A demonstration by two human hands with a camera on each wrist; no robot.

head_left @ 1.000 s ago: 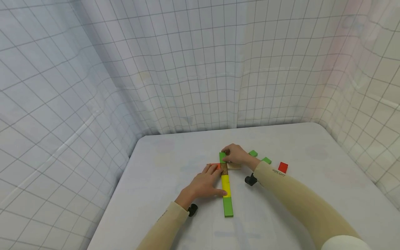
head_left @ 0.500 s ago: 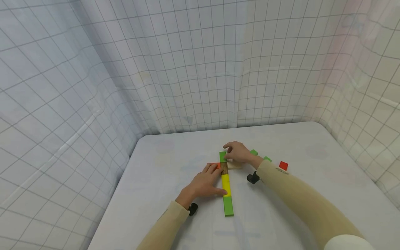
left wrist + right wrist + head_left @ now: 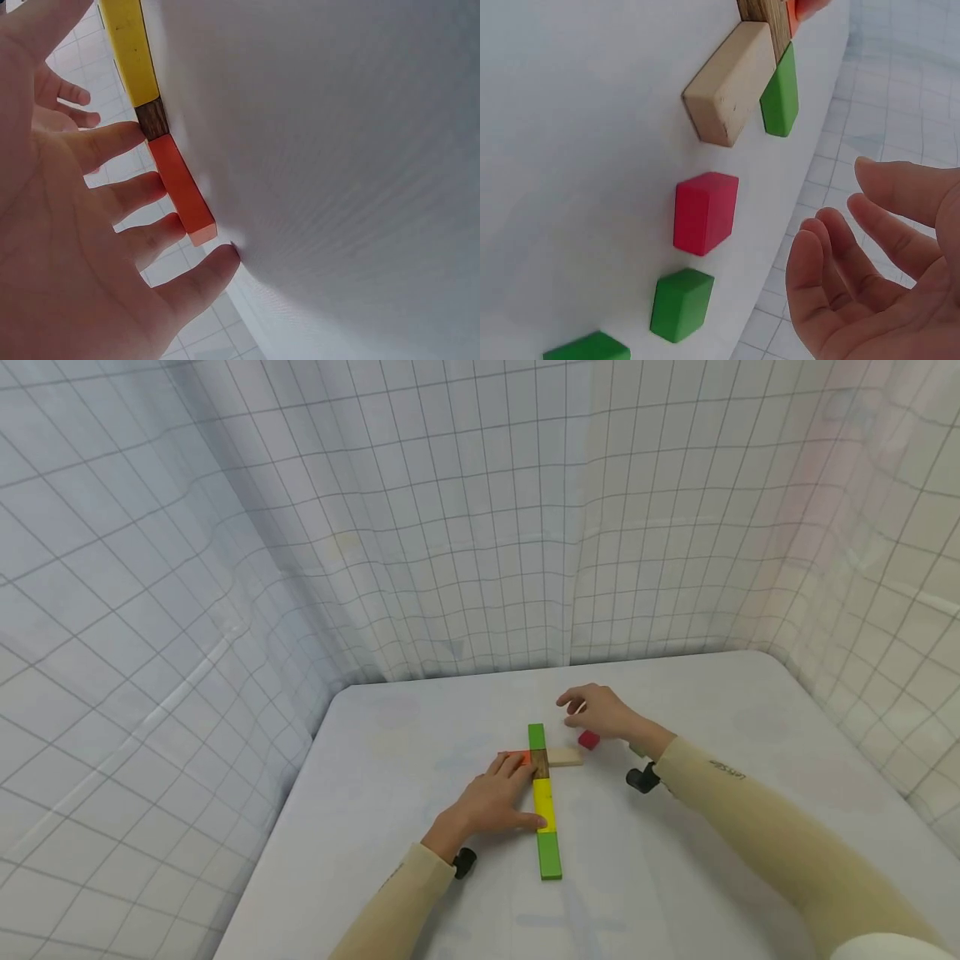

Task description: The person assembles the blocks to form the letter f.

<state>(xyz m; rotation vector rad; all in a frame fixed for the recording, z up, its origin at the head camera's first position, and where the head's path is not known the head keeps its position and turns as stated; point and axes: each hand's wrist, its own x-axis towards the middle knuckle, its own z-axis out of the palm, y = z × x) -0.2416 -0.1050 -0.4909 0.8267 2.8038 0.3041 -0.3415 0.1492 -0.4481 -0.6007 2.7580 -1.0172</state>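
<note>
Evidently, the left hand (image 3: 487, 799) serves as a steady rest for the cross of blocks: its fingers lie spread and grip nothing, their tips at the orange block (image 3: 182, 187) and the brown block (image 3: 153, 120), while the thumb touches the yellow block (image 3: 543, 797). Such light contact probably keeps the pieces from sliding, since they seem simply to lie on the white table (image 3: 420, 727). The brown block sits at the crossing, presumably so that every arm has something to butt against: the far green block (image 3: 536, 736) beyond it, the beige block (image 3: 567, 757) on its right, the orange one on its left, and the yellow one toward the person, with the near green block (image 3: 550, 856) extending that line. The right hand (image 3: 600, 712) hangs above the table, fingers loosely curled around nothing, well apart from the pieces in the right wrist view. A red block (image 3: 705, 214) lies near the beige block's outer end without touching it; past it come a loose green block (image 3: 681, 304) and another green block (image 3: 589, 349), cut off by the edge. Their place suggests spares kept within the right hand's reach.
</note>
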